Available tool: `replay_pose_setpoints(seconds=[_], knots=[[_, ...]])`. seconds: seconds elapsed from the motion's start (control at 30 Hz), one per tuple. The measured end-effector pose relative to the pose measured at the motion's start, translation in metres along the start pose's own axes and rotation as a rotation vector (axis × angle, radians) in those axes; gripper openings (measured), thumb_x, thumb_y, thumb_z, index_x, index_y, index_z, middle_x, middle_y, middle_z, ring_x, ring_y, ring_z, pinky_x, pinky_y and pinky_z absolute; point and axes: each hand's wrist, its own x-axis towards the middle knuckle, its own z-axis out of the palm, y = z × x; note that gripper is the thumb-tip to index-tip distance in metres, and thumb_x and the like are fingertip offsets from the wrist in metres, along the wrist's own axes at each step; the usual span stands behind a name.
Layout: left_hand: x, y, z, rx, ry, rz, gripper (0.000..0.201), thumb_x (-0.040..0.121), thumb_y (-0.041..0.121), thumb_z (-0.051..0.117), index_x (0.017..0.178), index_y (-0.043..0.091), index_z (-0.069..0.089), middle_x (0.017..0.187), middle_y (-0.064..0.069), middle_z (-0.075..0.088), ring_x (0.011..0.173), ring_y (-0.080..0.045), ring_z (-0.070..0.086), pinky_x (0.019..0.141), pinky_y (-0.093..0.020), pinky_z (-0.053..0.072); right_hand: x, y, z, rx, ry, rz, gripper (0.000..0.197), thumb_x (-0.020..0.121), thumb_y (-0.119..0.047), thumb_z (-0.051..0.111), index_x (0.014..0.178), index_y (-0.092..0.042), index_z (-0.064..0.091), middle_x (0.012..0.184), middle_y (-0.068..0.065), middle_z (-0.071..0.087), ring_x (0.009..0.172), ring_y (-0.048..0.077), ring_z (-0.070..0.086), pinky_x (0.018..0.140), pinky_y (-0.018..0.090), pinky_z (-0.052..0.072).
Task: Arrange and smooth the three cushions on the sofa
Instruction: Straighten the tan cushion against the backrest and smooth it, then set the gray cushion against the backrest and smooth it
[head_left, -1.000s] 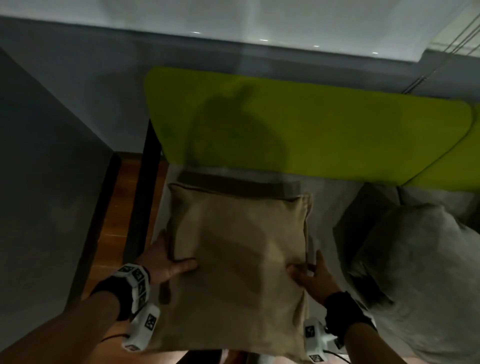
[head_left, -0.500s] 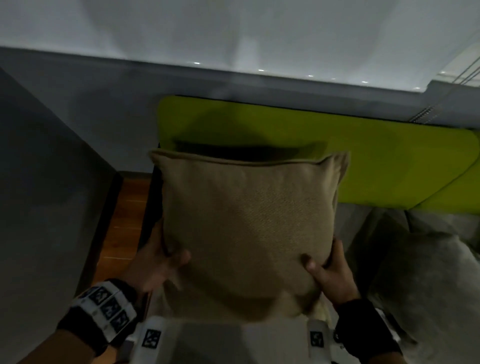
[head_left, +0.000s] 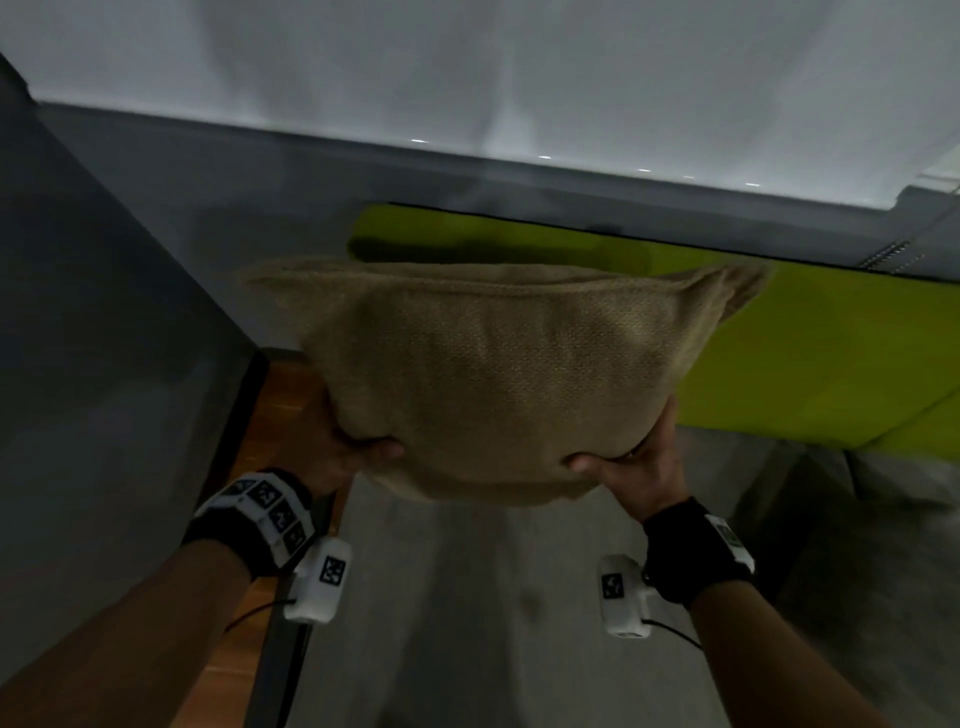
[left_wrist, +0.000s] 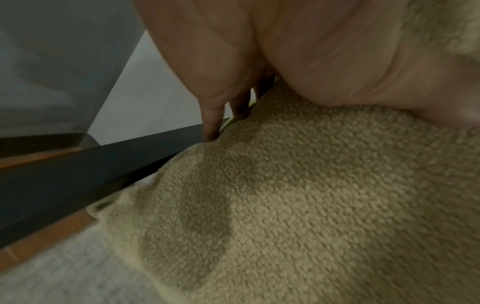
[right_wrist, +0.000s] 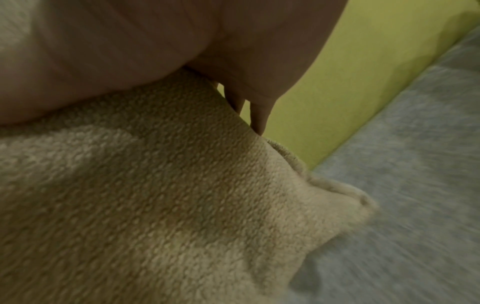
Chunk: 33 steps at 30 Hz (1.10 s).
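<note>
A tan woven cushion (head_left: 498, 374) is held up in the air in front of the sofa's green backrest (head_left: 810, 353), above the grey seat (head_left: 493, 597). My left hand (head_left: 348, 447) grips its lower left side, thumb on the front and fingers behind. My right hand (head_left: 634, 457) grips its lower right side the same way. In the left wrist view the cushion (left_wrist: 311, 195) fills the frame under my palm. The right wrist view shows the cushion (right_wrist: 155, 195) and its corner over the seat. A grey cushion (head_left: 893, 545) lies at the right edge.
A black sofa frame edge (head_left: 280, 639) runs down the left of the seat, with wooden floor (head_left: 270, 415) beside it. A grey wall panel (head_left: 104, 364) stands to the left. A white wall (head_left: 467, 67) rises behind the sofa.
Both hands have lifted the tan cushion off the seat and raised it higher, in front of the backrest. The view has tilted up a little.
</note>
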Motion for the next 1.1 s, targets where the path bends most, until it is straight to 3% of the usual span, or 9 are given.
replay_pose_setpoints(seconds=[0.13,0.2,0.47,0.57,0.67,0.77,0.83,0.9,1.1], knots=[[0.026,-0.009,0.004,0.051,-0.05,-0.007,0.138,0.049,0.084,0.072,0.155,0.01,0.024,0.157,0.004,0.035,0.138,-0.001,0.033,0.105,-0.002,0.029,0.008,0.009,0.011,0.012,-0.021,0.093,0.131,0.044,-0.056,0.097,0.149,-0.036,0.021,0.139,-0.025,0.042,0.12,-0.013,0.046,0.093,0.018,0.044],[0.037,-0.016,0.003,0.1,-0.049,-0.03,0.137,0.05,0.084,0.072,0.154,0.006,0.028,0.155,-0.007,0.041,0.139,-0.016,0.042,0.104,-0.004,0.034,0.014,0.012,0.014,-0.006,0.0,0.119,0.133,0.043,-0.065,0.094,0.15,-0.04,0.019,0.146,-0.018,0.042,0.126,0.004,0.049,0.099,0.027,0.044],[0.04,-0.025,0.004,0.126,-0.036,-0.043,0.129,0.052,0.079,0.073,0.155,0.016,0.025,0.154,0.001,0.04,0.133,-0.007,0.04,0.097,-0.002,0.032,0.014,0.008,0.017,-0.039,0.006,0.182,0.126,0.054,-0.047,0.096,0.152,-0.033,0.018,0.149,-0.01,0.039,0.131,0.012,0.042,0.108,0.039,0.043],[0.024,-0.019,0.007,0.123,0.008,-0.014,0.105,0.065,0.068,0.073,0.152,0.027,0.031,0.151,-0.003,0.044,0.133,-0.018,0.045,0.105,-0.03,0.038,0.008,0.004,0.011,-0.018,-0.026,0.204,0.135,0.047,-0.064,0.094,0.154,-0.038,0.016,0.154,-0.011,0.038,0.138,0.014,0.042,0.113,0.046,0.043],[-0.009,-0.019,0.01,0.07,-0.039,-0.125,0.071,0.08,0.059,0.073,0.136,0.067,0.031,0.145,0.01,0.05,0.131,-0.017,0.05,0.107,-0.046,0.042,-0.011,-0.005,-0.001,-0.128,-0.083,0.249,0.124,0.064,-0.064,0.088,0.159,-0.039,0.012,0.162,-0.008,0.033,0.144,0.02,0.039,0.111,0.041,0.043],[-0.053,-0.015,0.023,0.006,-0.172,-0.418,0.057,0.072,0.059,0.079,0.123,0.043,0.061,0.129,0.001,0.066,0.113,-0.022,0.064,0.098,-0.048,0.05,-0.048,-0.007,-0.021,-0.32,-0.077,0.215,0.092,0.087,-0.053,0.073,0.159,-0.026,0.023,0.163,-0.001,0.033,0.144,0.018,0.038,0.107,0.029,0.039],[-0.08,-0.001,0.037,0.103,-0.201,-0.474,0.032,0.08,0.039,0.079,0.105,0.021,0.071,0.109,-0.007,0.071,0.102,-0.03,0.067,0.094,-0.044,0.052,-0.083,0.0,-0.038,-0.394,-0.062,0.179,0.079,0.092,-0.053,0.067,0.157,-0.023,0.033,0.161,-0.001,0.035,0.144,0.017,0.038,0.114,0.035,0.039],[-0.101,0.024,0.063,0.152,-0.26,-0.396,0.012,0.088,0.017,0.072,0.1,0.021,0.069,0.104,-0.003,0.07,0.102,-0.027,0.067,0.089,-0.034,0.049,-0.123,0.008,-0.061,-0.375,0.003,0.183,0.072,0.091,-0.058,0.064,0.151,-0.024,0.042,0.157,-0.003,0.041,0.141,0.016,0.042,0.112,0.043,0.044],[-0.118,0.111,0.21,0.204,-0.521,-0.096,0.017,0.089,0.01,0.07,0.103,0.019,0.068,0.1,0.002,0.071,0.083,0.014,0.062,0.072,-0.002,0.044,-0.245,0.032,-0.183,-0.504,0.41,0.106,0.045,0.092,-0.046,0.069,0.128,-0.018,0.065,0.131,0.002,0.063,0.12,0.024,0.062,0.1,0.037,0.053]])
